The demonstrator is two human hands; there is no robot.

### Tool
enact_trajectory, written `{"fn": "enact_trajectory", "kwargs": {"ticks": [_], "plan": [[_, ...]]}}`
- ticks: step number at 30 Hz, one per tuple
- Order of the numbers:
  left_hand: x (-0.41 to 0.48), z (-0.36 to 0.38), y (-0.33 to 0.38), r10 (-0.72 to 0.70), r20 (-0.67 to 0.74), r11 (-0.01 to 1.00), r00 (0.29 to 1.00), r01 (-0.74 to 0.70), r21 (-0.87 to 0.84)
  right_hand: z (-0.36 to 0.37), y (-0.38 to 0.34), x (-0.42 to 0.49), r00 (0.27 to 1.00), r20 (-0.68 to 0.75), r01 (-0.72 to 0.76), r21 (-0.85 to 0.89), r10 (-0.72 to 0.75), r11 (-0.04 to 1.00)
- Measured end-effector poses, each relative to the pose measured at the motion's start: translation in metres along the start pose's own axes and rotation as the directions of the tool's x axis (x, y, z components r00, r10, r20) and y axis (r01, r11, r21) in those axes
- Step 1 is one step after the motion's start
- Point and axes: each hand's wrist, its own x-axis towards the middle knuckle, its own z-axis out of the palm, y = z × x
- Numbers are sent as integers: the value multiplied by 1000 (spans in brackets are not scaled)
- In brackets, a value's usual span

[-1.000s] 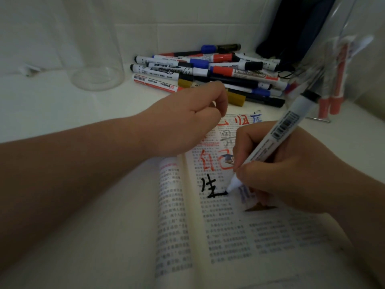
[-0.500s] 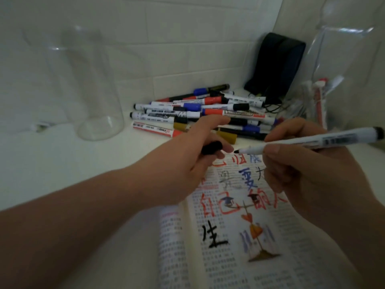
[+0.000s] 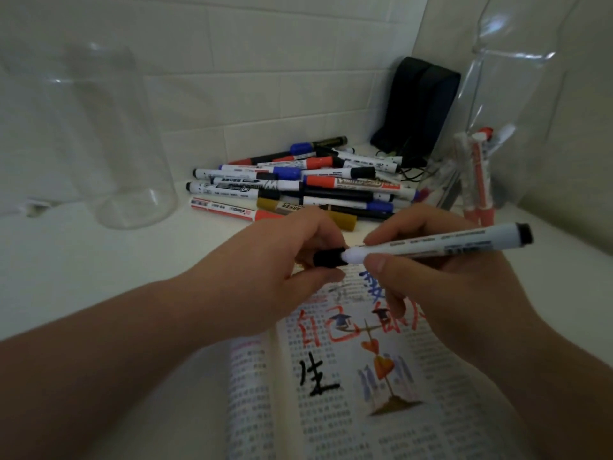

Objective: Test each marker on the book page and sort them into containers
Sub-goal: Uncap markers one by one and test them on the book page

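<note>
— What sits under the fingers?
— The bench (image 3: 99,277), and on it the open book (image 3: 331,426), right below both hands.
— The containers?
— The left jar (image 3: 132,180) stands well beyond the left hand (image 3: 265,283). The right jar (image 3: 517,111), beyond the right hand (image 3: 441,293), holds a few markers. The loose pile (image 3: 298,187) lies just past the fingertips.
— The marker (image 3: 431,247)?
— The right fingers grip its barrel. It lies crosswise, tail out right, nose toward the left hand.
— The cap (image 3: 328,257)?
— It is pinched in the left fingers, touching the nose on the same line. I judge a straight push together would seat it.
</note>
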Motion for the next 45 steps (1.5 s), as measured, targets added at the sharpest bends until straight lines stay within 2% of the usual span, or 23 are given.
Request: {"fn": "enact_trajectory", "kwargs": {"ticks": [2,4,6,10,12,14,16,17,19,21,23,25,28,30,32,34,35,36,37,38,40,42,45], "plan": [[0,0,-2,-8,-65,1000,998,8,1,-3,1,1,998,64,-18,54,15,998],[1,-1,-5,-11,-137,999,991,5,-43,-6,2,3,982,189,-83,291,28,953],[1,-4,-5,-20,-158,992,987,0,-128,-8,1,6,961,273,-175,482,42,859],[4,-14,1,-97,-81,936,992,63,-346,-9,-2,8,975,183,-210,600,122,772],[6,-17,3,-126,-36,896,991,98,-432,-7,-5,6,989,89,-149,586,119,797],[7,-17,3,-159,2,802,987,130,-583,-6,-8,5,995,38,-100,532,94,841],[7,-16,2,-289,17,696,957,222,-683,-5,-12,3,994,58,-108,435,92,894],[7,-16,1,-366,6,687,931,274,-673,-4,-16,2,992,75,-119,330,99,937],[7,-14,2,-465,-43,707,884,341,-619,-1,-21,0,995,40,-88,-10,88,996],[8,-13,4,-509,-98,701,855,346,-624,3,-22,-4,1000,-15,18,-323,-24,946],[9,-13,6,-546,-120,684,829,358,-636,8,-20,-6,984,-6,153,-470,-177,869],[10,-12,9,-572,-118,675,812,385,-629,10,-15,-8,958,32,254,-554,-285,793],[10,-14,11,-582,-62,624,811,396,-673,7,-10,-9,936,119,328,-640,-332,695],[10,-16,11,-553,-38,647,832,400,-649,8,-11,-9,927,143,342,-701,-346,626],[8,-18,14,-524,-51,693,850,390,-606,11,-11,-12,918,137,353,-708,-372,612],[5,-19,17,-493,-92,745,865,365,-558,18,-19,-16,933,76,315,-643,-351,698],[4,-19,18,-478,-109,760,872,348,-548,21,-23,-17,967,17,222,-547,-255,807],[3,-20,19,-467,-117,767,877,335,-548,24,-29,-16,996,-28,67,-382,-84,922],[2,-20,18,-458,-119,769,881,326,-549,24,-33,-14,992,-3,-126,-164,127,978],[2,-19,18,-450,-122,774,885,318,-548,23,-35,-12,946,71,-319,47,315,947],[2,-17,18,-415,-137,791,899,282,-543,19,-38,-6,828,211,-561,308,520,768],[3,-14,18,-363,-168,829,917,235,-508,13,-37,-3,771,282,-636,394,572,664],[6,-9,15,-276,-228,906,934,174,-385,7,-37,0,811,244,-584,386,531,715]]}}
